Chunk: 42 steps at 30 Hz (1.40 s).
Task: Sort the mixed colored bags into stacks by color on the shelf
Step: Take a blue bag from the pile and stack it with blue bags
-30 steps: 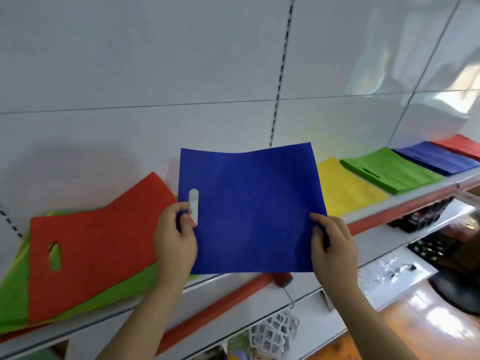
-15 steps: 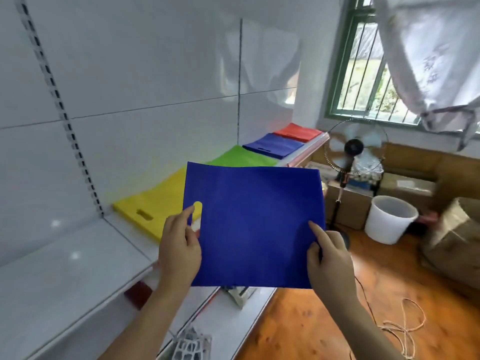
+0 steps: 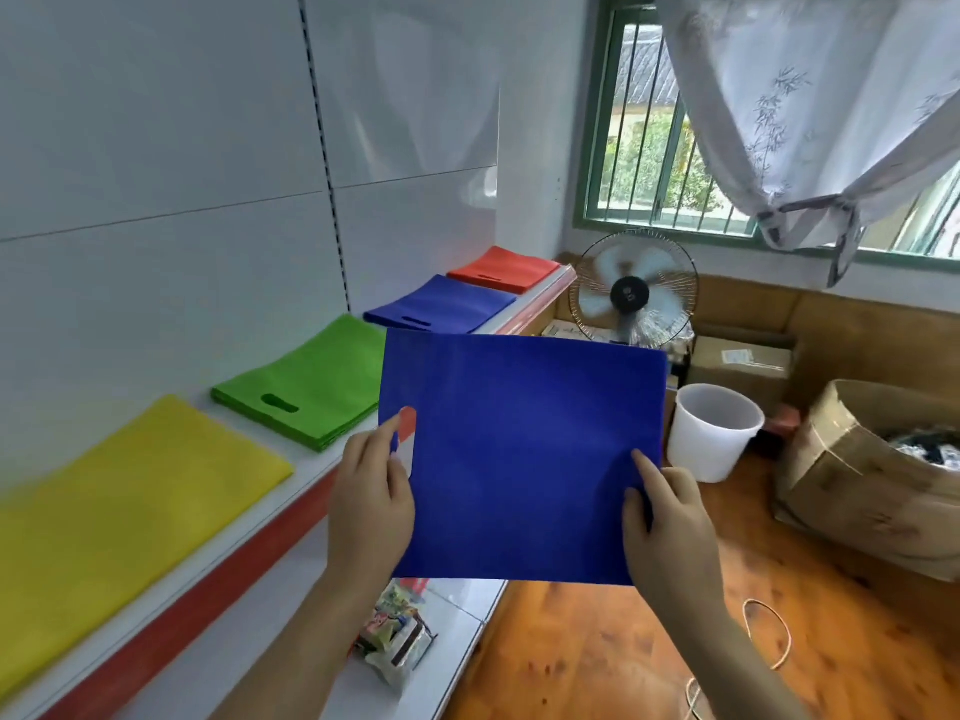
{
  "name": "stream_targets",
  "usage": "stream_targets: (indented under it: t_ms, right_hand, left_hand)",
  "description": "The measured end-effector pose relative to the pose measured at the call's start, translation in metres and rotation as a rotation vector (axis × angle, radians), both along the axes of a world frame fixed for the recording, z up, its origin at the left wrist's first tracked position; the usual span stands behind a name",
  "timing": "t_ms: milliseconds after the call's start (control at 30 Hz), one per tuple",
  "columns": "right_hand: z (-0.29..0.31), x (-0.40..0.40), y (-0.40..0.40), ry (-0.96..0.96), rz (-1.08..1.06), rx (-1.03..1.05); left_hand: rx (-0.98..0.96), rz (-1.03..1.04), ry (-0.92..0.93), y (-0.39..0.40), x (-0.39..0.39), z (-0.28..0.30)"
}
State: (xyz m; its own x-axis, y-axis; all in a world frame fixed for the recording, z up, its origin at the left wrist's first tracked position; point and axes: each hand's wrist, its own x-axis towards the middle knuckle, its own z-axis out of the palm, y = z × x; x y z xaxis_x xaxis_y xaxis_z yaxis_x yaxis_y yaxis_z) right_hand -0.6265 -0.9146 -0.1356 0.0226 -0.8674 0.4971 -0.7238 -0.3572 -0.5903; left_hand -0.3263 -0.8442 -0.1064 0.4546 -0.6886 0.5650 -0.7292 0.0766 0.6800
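A flat blue bag (image 3: 519, 449) with a cut-out handle hangs upright in front of me, held in the air beside the shelf. My left hand (image 3: 371, 498) pinches its left edge next to the handle hole, and my right hand (image 3: 670, 511) pinches its lower right edge. Along the white shelf (image 3: 322, 462) lie sorted stacks: yellow bags (image 3: 114, 501) nearest, then green bags (image 3: 311, 381), then blue bags (image 3: 441, 306), and red bags (image 3: 501, 270) at the far end.
A lower shelf holds small packaged goods (image 3: 397, 634). Past the shelf end stand a fan (image 3: 631, 293), a white bucket (image 3: 714, 431) and cardboard boxes (image 3: 872, 475) on a wooden floor. A looped cord (image 3: 769, 636) lies on the floor.
My view has swung right along the shelf, from the mixed red and green pile to the sorted stacks. Both hands have kept their hold and carried the blue bag along.
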Motion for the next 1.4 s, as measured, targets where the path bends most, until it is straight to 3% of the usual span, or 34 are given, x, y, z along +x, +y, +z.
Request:
stream_targets:
  t_ms: [533,733,1033,1400]
  right_hand:
    - [0.020,0.046,-0.287,0.021,0.036,-0.012]
    - [0.019,0.071,-0.402,0.003,0.175,-0.034]
    - [0.025,0.132,-0.563,0.071,0.495,-0.003]
    - [0.028,0.252,-0.642,0.145,0.728,0.033]
  left_hand:
    - [0.043,0.049,0.076,-0.282,0.052,-0.002]
    - [0.058,0.218,0.064,-0.362,0.061,-0.007]
    - [0.128,0.554,0.061,-0.423,0.073,-0.011]
    - [0.306,0.759,0.065,-0.463,0.120,-0.026]
